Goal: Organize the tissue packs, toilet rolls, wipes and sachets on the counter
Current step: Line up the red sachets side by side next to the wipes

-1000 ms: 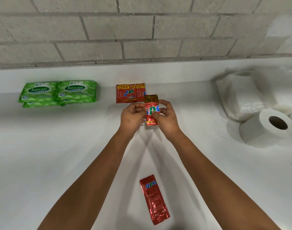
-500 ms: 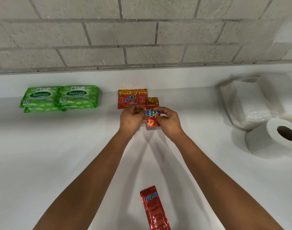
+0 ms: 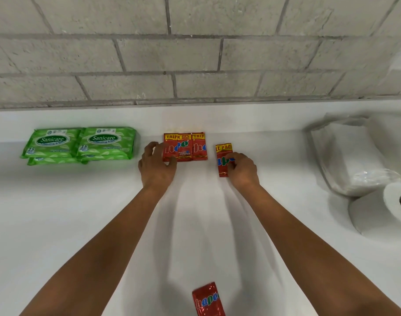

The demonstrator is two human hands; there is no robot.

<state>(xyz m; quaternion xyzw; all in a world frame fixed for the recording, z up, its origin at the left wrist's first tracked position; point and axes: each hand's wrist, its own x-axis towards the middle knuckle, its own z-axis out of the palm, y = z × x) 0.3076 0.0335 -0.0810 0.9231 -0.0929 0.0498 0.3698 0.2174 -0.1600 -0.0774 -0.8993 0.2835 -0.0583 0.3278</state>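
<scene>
A small pile of red sachets lies at the back middle of the white counter. My left hand touches the pile's left edge, thumb on its lower corner and fingers spread. To the right, my right hand pinches a single red sachet that stands upright just off the pile. Another red sachet lies near the counter's front edge. Green wipes packs are stacked at the back left. A clear-wrapped tissue pack and a toilet roll sit at the right.
A grey block wall rises behind the counter's white upstand. The toilet roll lies on its side, partly cut off by the right edge of view.
My hands have parted: the left let go of the held sachet and moved to the pile, while the right carried the sachet to the right of the pile.
</scene>
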